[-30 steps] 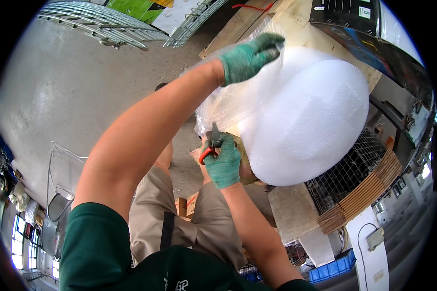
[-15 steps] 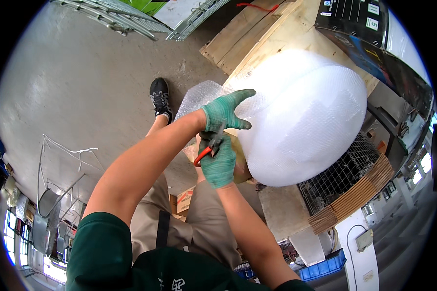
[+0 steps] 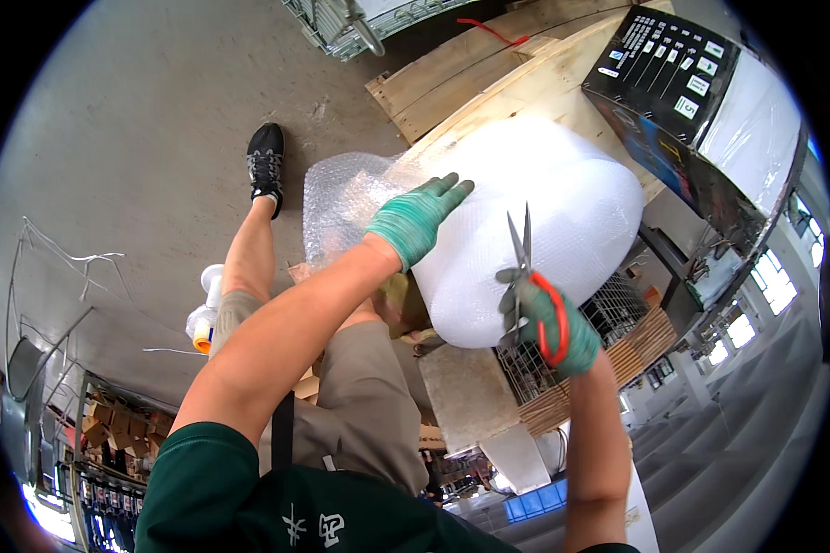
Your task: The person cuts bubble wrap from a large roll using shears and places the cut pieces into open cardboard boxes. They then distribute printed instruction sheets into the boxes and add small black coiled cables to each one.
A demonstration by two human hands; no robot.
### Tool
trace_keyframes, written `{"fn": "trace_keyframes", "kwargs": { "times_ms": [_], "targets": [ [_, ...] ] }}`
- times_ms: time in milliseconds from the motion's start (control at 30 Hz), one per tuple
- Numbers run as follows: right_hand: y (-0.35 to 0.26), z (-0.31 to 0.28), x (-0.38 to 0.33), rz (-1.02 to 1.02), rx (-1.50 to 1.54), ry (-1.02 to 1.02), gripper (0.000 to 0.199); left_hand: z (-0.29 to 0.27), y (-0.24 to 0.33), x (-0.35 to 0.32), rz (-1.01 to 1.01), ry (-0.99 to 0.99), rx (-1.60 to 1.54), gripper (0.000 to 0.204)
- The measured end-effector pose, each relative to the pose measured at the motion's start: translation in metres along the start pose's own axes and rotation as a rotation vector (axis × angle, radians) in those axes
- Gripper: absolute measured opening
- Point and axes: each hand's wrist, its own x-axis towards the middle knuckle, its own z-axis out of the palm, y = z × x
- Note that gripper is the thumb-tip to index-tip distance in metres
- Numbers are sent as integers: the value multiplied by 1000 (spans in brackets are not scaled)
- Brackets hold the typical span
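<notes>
A big white roll of bubble wrap [image 3: 563, 194] lies on a wooden surface in front of me, and a loose sheet of bubble wrap [image 3: 334, 205] hangs off its left side. My left hand [image 3: 410, 224], in a green work glove, rests with fingers stretched out against the roll's left part. My right hand [image 3: 558, 327], gloved the same way, grips scissors [image 3: 523, 244] with red handles in front of the roll's right end. The scissor blades point away from me and stand slightly apart. Nothing shows between the blades.
A black printed box [image 3: 664, 78] wrapped in clear film stands at the far right on the wooden boards [image 3: 461, 64]. Flattened cardboard [image 3: 632, 355] lies over a wire basket [image 3: 516, 369] at the right. A wire rack [image 3: 350, 28] is at the top.
My right hand has moved right with the scissors, away from my left hand, and the blades now point outward. My left hand has settled flatter on the roll.
</notes>
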Motion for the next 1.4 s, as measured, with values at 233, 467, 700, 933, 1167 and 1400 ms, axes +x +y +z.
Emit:
{"fn": "trace_keyframes", "kwargs": {
  "times_ms": [233,467,700,933,1167,1400],
  "targets": [
    [-76,-5,29,263,-414,-27,52,-13,-12,-11,-90,-21,-105,73],
    [-91,14,68,343,-398,59,50,-35,-31,-7,-23,-73,-66,81],
    [-113,21,94,394,-609,93,59,-41,-28,-8,-38,-108,-116,82],
    [-123,26,65,385,-789,23,65,-50,-39,-18,-132,-113,-241,83],
    [-120,28,75,426,-569,24,67,-41,-48,-23,-65,-96,-250,84],
    [-117,28,137,508,-616,41,71,-32,-48,-27,-42,-67,-286,82]
  ]
}}
